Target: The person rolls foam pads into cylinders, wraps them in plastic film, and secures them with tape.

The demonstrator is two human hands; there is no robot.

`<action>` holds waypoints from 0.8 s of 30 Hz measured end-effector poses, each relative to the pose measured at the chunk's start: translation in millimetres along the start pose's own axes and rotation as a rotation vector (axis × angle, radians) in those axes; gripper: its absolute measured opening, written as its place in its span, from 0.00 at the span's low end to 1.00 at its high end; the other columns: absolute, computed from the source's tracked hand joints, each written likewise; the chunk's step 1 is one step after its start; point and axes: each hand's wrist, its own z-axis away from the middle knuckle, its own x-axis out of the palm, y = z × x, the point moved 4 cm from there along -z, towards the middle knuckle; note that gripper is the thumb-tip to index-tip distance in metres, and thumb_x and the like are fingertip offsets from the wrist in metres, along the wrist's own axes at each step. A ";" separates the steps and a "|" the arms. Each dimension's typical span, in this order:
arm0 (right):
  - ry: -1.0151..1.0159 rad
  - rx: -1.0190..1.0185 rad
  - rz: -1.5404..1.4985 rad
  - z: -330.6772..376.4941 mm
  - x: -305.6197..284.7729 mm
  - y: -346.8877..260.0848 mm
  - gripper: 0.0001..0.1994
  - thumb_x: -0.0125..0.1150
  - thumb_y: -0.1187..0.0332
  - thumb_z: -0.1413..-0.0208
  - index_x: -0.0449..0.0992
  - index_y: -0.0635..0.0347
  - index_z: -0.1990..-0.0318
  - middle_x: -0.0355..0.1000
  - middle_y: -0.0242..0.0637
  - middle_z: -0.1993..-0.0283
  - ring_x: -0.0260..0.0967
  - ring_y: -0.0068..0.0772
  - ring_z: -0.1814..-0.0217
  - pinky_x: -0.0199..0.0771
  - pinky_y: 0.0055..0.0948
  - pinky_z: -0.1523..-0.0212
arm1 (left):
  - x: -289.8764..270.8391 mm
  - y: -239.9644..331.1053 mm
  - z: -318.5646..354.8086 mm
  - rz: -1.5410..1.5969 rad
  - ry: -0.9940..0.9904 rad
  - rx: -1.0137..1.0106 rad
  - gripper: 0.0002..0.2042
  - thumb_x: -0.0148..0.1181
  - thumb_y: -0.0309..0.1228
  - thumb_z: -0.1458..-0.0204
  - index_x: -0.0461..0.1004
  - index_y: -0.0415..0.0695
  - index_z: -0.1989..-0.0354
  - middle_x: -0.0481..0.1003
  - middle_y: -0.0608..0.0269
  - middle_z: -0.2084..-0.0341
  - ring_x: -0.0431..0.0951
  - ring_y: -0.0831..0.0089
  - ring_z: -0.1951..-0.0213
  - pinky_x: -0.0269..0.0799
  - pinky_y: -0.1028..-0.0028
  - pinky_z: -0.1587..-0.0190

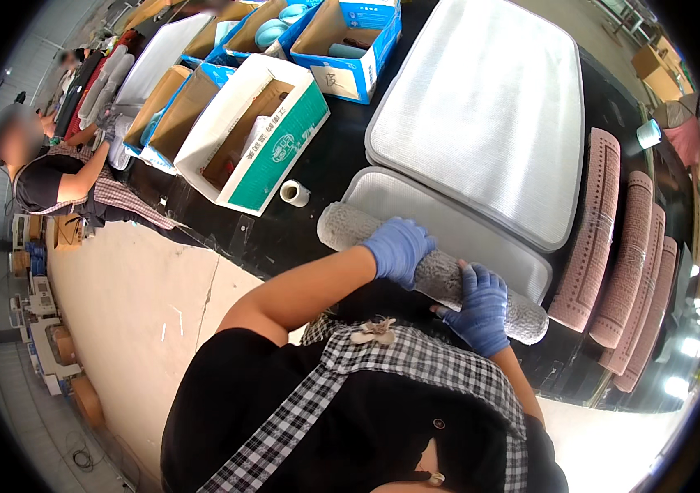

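Grey fluffy roll (pixel 439 278), centre of the frame, and both gloved hands are on it! Left hand (pixel 401 251) curls over its middle, right hand (pixel 481 310) clasps it nearer the right end. Rolling up looks like the step in hand; the next turn would call for level pressure from both palms. Just beyond lies a flat pale mat (pixel 449 228); whether it joins the roll is hidden. Farther up, a stack of white-backed mats (pixel 485 107); upper left, open boxes (pixel 280 156).
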 end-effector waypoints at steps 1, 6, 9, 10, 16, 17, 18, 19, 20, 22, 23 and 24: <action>-0.080 0.059 0.032 -1.9 10.8 5.3 0.30 0.67 0.55 0.54 0.71 0.58 0.43 0.73 0.44 0.49 0.72 0.47 0.48 0.69 0.48 0.45 | -34.9 16.9 0.3 0.008 -0.160 -0.013 0.19 0.63 0.38 0.55 0.78 0.51 0.51 0.79 0.53 0.57 0.79 0.49 0.54 0.73 0.57 0.47; -0.289 0.103 0.032 -18.0 5.5 5.8 0.33 0.67 0.53 0.54 0.68 0.59 0.41 0.75 0.47 0.54 0.74 0.49 0.52 0.74 0.45 0.50 | -30.8 9.9 43.2 -0.001 0.421 0.035 0.23 0.67 0.45 0.60 0.79 0.50 0.54 0.78 0.53 0.53 0.76 0.51 0.49 0.70 0.59 0.44; -0.610 0.214 -0.119 0.0 3.1 -12.3 0.36 0.70 0.47 0.55 0.68 0.59 0.41 0.75 0.47 0.54 0.75 0.50 0.51 0.76 0.44 0.50 | -22.2 -22.6 105.5 -0.181 0.507 -0.384 0.29 0.67 0.55 0.59 0.78 0.52 0.50 0.78 0.57 0.51 0.75 0.54 0.48 0.69 0.60 0.42; -0.565 0.197 -0.132 8.0 9.7 -12.9 0.38 0.71 0.44 0.55 0.68 0.59 0.41 0.76 0.47 0.53 0.75 0.49 0.50 0.76 0.45 0.49 | -29.5 -26.1 124.2 -0.275 0.662 -0.483 0.27 0.68 0.53 0.57 0.79 0.52 0.51 0.78 0.58 0.52 0.75 0.55 0.48 0.69 0.60 0.42; -0.617 0.127 -0.120 3.9 19.3 -11.3 0.45 0.70 0.37 0.57 0.66 0.59 0.37 0.72 0.52 0.45 0.71 0.50 0.41 0.71 0.45 0.41 | 15.5 -70.5 141.9 0.355 1.023 -0.405 0.18 0.73 0.40 0.55 0.80 0.51 0.55 0.80 0.60 0.55 0.76 0.55 0.48 0.70 0.59 0.43; -0.521 0.004 -0.095 1.4 14.9 -10.3 0.44 0.67 0.37 0.53 0.64 0.58 0.35 0.66 0.53 0.39 0.64 0.49 0.35 0.66 0.46 0.36 | 15.1 -69.9 141.1 0.338 1.042 -0.411 0.17 0.74 0.36 0.56 0.80 0.51 0.57 0.80 0.60 0.55 0.76 0.55 0.48 0.70 0.59 0.43; -0.426 -0.121 -0.069 -1.2 10.7 -11.9 0.44 0.63 0.36 0.48 0.63 0.57 0.32 0.61 0.54 0.32 0.58 0.49 0.28 0.62 0.47 0.32 | 15.5 -72.6 140.2 0.343 1.044 -0.409 0.17 0.74 0.36 0.56 0.80 0.51 0.57 0.80 0.60 0.55 0.76 0.55 0.48 0.70 0.59 0.43; -0.432 -0.114 -0.067 -9.3 12.4 -8.8 0.44 0.63 0.36 0.48 0.63 0.57 0.32 0.61 0.54 0.32 0.58 0.49 0.28 0.62 0.47 0.32 | 18.2 -73.9 139.7 0.346 1.024 -0.419 0.17 0.73 0.36 0.55 0.80 0.50 0.56 0.80 0.59 0.55 0.76 0.54 0.49 0.71 0.59 0.43; -0.351 -0.228 -0.270 -28.8 14.6 -10.0 0.40 0.57 0.38 0.42 0.61 0.55 0.30 0.56 0.50 0.28 0.51 0.47 0.24 0.55 0.49 0.28 | 22.5 -73.4 141.2 0.346 1.000 -0.435 0.17 0.73 0.37 0.55 0.80 0.50 0.56 0.80 0.59 0.55 0.76 0.53 0.50 0.71 0.59 0.44; -0.259 -0.335 -0.467 -67.5 30.1 -7.5 0.36 0.50 0.40 0.36 0.59 0.53 0.28 0.50 0.46 0.23 0.44 0.46 0.20 0.47 0.50 0.25 | 23.1 -71.5 139.8 0.348 1.010 -0.443 0.17 0.73 0.38 0.55 0.80 0.50 0.56 0.80 0.58 0.55 0.76 0.52 0.50 0.72 0.58 0.44; -0.225 -0.445 -0.319 -85.6 49.0 -11.1 0.31 0.48 0.46 0.33 0.59 0.50 0.28 0.49 0.42 0.22 0.42 0.46 0.20 0.43 0.50 0.24 | 21.2 -70.6 138.9 0.341 1.025 -0.451 0.17 0.73 0.38 0.55 0.80 0.50 0.56 0.80 0.57 0.55 0.76 0.51 0.51 0.72 0.57 0.45; -0.189 -0.558 -0.170 -96.2 65.7 -16.2 0.27 0.45 0.51 0.31 0.59 0.48 0.28 0.49 0.37 0.21 0.41 0.45 0.19 0.38 0.50 0.22 | 19.3 -68.5 139.3 0.339 1.025 -0.453 0.17 0.73 0.38 0.55 0.80 0.50 0.56 0.80 0.57 0.55 0.76 0.51 0.51 0.72 0.57 0.45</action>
